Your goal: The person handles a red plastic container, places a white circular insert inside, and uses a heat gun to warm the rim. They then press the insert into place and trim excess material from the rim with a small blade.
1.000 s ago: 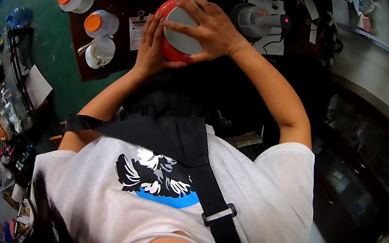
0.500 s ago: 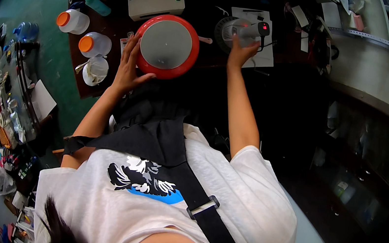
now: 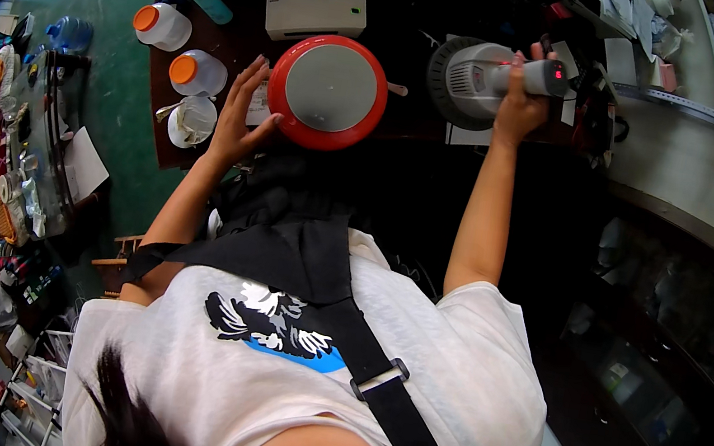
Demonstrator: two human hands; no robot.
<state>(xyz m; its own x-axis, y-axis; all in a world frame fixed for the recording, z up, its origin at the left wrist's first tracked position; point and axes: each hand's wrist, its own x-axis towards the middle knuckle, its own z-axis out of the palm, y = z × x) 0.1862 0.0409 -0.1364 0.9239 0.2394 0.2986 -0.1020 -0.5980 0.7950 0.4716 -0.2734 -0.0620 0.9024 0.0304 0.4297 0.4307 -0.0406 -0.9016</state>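
A round red-rimmed pan with a grey inside [image 3: 328, 91] sits on the dark table [image 3: 217, 48]. My left hand [image 3: 240, 115] rests open against the pan's left rim, fingers spread. My right hand [image 3: 523, 100] is wrapped around the grey handle of a white megaphone-shaped device [image 3: 478, 76] to the right of the pan. A small red light shows on that handle.
Two white jars with orange lids [image 3: 163, 25] and a white bowl [image 3: 192, 120] stand left of the pan. A white box-shaped device [image 3: 315, 15] lies behind it. A curved grey counter [image 3: 699, 189] runs at the right. Cluttered shelves [image 3: 19, 157] line the left, over a green floor.
My right hand left the pan, moved right and took hold of the white device's handle. My left hand stayed at the pan's left edge.
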